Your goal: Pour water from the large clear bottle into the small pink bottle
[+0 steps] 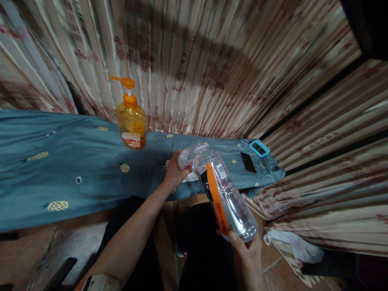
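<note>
A large clear plastic bottle [233, 198] with an orange and black label lies tilted in front of me, its neck up and to the left. My right hand [248, 252] grips it near the base, thumb on the side. My left hand [176, 169] is closed around a small clear container [186, 157], which meets the bottle's neck. Whether liquid passes between the two I cannot tell. Under them a white piece [190, 177], perhaps paper, shows in part on the cloth.
An orange pump bottle [131, 123] stands at the back left of the teal pineapple-print cloth [91, 169]. A dark phone [248, 162] and a blue-framed device [259, 148] lie at the right end. Pleated curtains [188, 68] hang behind. A white bag [298, 244] rests low at right.
</note>
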`<state>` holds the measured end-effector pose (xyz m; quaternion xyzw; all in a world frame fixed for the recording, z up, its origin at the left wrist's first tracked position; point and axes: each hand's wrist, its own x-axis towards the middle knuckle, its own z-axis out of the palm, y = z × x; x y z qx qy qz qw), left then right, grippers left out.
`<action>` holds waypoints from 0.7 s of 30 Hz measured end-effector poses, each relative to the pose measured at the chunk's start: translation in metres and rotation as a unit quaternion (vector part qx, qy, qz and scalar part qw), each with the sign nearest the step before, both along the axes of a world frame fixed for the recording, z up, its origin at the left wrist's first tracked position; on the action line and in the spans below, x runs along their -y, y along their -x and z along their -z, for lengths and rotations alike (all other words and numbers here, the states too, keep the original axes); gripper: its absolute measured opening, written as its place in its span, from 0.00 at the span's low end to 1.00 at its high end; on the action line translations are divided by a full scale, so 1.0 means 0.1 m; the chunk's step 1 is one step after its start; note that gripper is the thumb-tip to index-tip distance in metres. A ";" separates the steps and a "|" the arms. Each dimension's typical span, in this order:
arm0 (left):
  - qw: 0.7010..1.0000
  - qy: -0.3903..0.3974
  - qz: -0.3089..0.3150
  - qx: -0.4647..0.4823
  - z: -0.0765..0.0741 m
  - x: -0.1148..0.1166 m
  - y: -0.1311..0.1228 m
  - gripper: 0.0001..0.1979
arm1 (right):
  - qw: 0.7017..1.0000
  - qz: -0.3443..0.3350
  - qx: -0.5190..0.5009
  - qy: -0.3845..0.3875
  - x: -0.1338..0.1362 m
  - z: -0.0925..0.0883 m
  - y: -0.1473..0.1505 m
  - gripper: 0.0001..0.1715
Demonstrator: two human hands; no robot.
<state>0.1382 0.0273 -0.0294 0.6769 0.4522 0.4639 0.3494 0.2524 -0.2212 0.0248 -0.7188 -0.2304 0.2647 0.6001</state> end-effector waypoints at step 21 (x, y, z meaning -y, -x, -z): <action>1.000 -0.008 -0.001 -0.020 0.01 -0.02 -0.01 0.28 | 0.998 0.023 -0.042 -0.047 0.00 -0.03 0.02 0.47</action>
